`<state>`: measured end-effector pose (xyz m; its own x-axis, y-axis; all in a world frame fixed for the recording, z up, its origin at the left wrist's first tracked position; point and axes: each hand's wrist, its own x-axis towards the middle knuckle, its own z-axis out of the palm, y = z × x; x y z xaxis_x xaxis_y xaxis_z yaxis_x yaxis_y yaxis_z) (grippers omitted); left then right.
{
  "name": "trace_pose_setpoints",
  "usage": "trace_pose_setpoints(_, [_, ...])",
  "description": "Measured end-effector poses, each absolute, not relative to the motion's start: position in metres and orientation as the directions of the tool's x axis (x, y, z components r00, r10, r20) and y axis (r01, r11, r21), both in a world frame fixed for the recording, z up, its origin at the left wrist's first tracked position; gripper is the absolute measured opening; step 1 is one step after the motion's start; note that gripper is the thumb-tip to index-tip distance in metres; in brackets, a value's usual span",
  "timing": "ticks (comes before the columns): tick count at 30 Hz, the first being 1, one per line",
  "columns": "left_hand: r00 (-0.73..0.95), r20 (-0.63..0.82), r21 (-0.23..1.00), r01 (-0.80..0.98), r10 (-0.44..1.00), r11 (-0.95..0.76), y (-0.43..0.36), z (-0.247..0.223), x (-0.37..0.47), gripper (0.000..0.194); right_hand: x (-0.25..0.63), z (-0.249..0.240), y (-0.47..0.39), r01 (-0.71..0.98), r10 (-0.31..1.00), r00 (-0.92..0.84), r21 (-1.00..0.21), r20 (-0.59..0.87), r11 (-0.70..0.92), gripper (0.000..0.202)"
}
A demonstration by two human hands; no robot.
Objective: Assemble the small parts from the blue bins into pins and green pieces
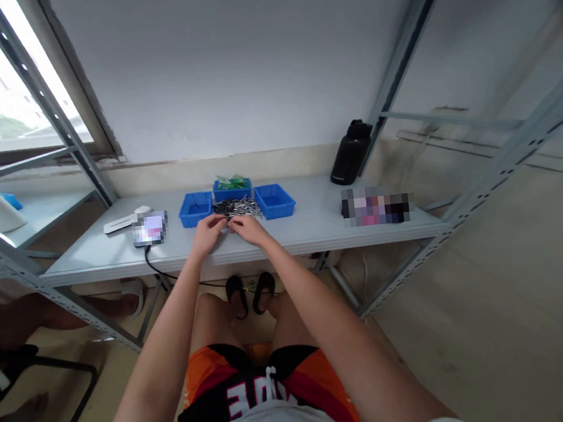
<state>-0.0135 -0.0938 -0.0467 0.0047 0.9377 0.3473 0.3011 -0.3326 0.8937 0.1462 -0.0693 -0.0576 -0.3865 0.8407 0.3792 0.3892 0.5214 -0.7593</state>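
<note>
My left hand and my right hand meet just in front of a pile of small, thin dark and silvery metal pieces. Fingers and thumb are pinched together on each hand, the tips almost touching. Whatever they hold is too small to make out. Around the pile stand three blue trays: a left tray with a few dark bits inside, a right tray, and a back tray holding green and clear plastic packets.
The grey shelf table has metal uprights at both ends. To the left lie a phone with a black cable and a white device. A black bottle and a blurred-out object are on the right. Another person's leg shows at lower left.
</note>
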Motion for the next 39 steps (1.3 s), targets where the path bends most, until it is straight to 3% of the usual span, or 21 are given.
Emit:
trace_pose_setpoints(6, [-0.014,0.308,0.920,0.261,0.951,-0.294,-0.0958,-0.0450,-0.0130,0.025,0.1452,-0.0595,-0.0681,0.386,0.880,-0.285,-0.795,0.380,0.468,0.028])
trace_pose_setpoints(10, [-0.034,0.383,0.856,0.388,0.923,-0.341,-0.0950,-0.0455,-0.0139,0.024,0.1455,-0.0631,-0.0641,0.295,0.908,-0.222,-0.863,0.354,0.409,0.028])
trace_pose_setpoints(17, [0.107,0.394,0.762,0.517,0.913,-0.389,-0.0963,-0.0452,-0.0122,0.026,0.1463,-0.0636,-0.0636,0.315,0.871,-0.277,-0.818,0.405,0.481,0.024])
trace_pose_setpoints(39, [0.063,0.407,0.749,0.548,0.911,-0.372,-0.0965,-0.0453,-0.0131,0.024,0.1457,-0.0629,-0.0646,0.372,0.892,-0.249,-0.813,0.377,0.447,0.022])
